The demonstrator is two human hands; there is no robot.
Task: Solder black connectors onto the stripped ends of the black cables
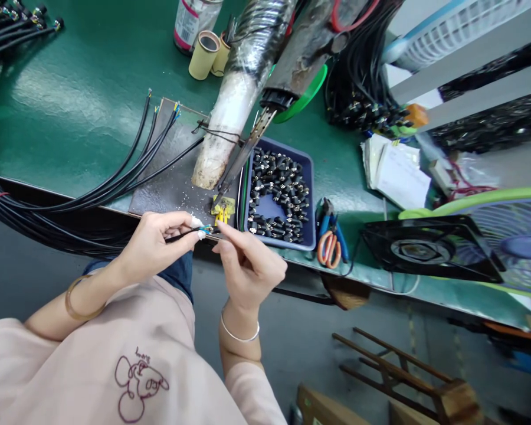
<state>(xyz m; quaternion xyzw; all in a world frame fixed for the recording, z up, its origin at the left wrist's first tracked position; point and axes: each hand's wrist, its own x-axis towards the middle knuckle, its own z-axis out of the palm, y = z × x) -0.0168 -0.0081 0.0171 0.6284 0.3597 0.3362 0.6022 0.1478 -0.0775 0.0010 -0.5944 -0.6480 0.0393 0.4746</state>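
Note:
Near the front edge of the bench, my left hand (pixel 161 239) pinches a black cable (pixel 172 238), its thumb and finger close behind the bare coloured wires (pixel 206 229) at the end. White coverings wrap those fingertips. My right hand (pixel 248 260) is closed at the wire ends, thumb and forefinger drawn together. Whatever small item they hold is largely hidden. Just beyond the fingers stands a small yellow fixture (pixel 223 209) on a grey board (pixel 168 153). The tip of a soldering iron (pixel 248 147) points down at it from above.
Right of the board is a blue-grey tray (pixel 310 195) of small black connectors. Pliers (pixel 331 233) and a black fan (pixel 429 248) lie farther right. A foil-wrapped duct (pixel 243 88) hangs over the board. A bundle of black cables (pixel 48 218) curves along the left edge.

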